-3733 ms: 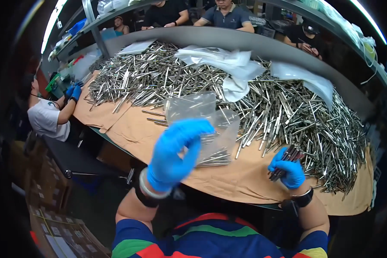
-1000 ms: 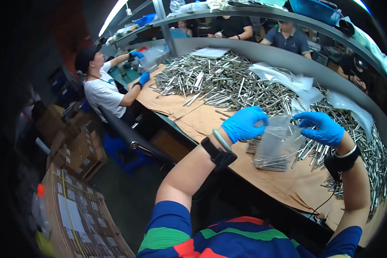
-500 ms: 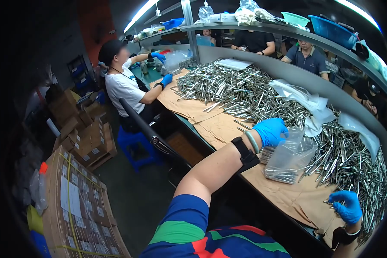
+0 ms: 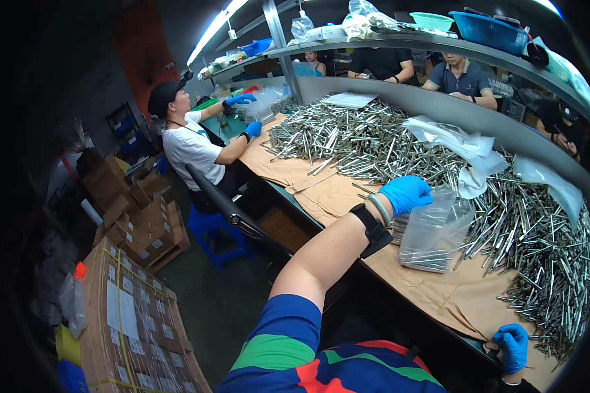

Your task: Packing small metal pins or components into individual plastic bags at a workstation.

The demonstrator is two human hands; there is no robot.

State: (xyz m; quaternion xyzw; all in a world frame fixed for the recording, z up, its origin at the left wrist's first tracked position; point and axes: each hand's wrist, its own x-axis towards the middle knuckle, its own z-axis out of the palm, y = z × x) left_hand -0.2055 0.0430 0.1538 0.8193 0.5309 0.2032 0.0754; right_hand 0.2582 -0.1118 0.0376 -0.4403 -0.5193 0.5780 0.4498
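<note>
My left hand (image 4: 405,194), in a blue glove, is closed on the upper edge of a clear plastic bag (image 4: 449,219). Several thin metal rods lie in the bottom of that bag, which rests on the brown paper (image 4: 432,291). Beside it, partly behind my wrist, sits a stack of similar rods (image 4: 400,229). My right hand (image 4: 512,346), also blue-gloved, is at the table's near right edge with its fingers curled together. Whatever it may hold is too small to tell. Just beyond it spreads a large heap of loose metal rods (image 4: 544,281).
Clear plastic sheets (image 4: 465,147) lie over the heap. A grey partition and a shelf (image 4: 387,40) with basins run behind it. To the left a gloved co-worker (image 4: 193,141) sits at the table. A strapped carton pallet (image 4: 134,321) and a blue stool (image 4: 216,236) stand on the floor.
My right hand has moved nearer to me, away from the heap, and its fingers have drawn closer together. My left hand stays at the bag; the view has shifted slightly.
</note>
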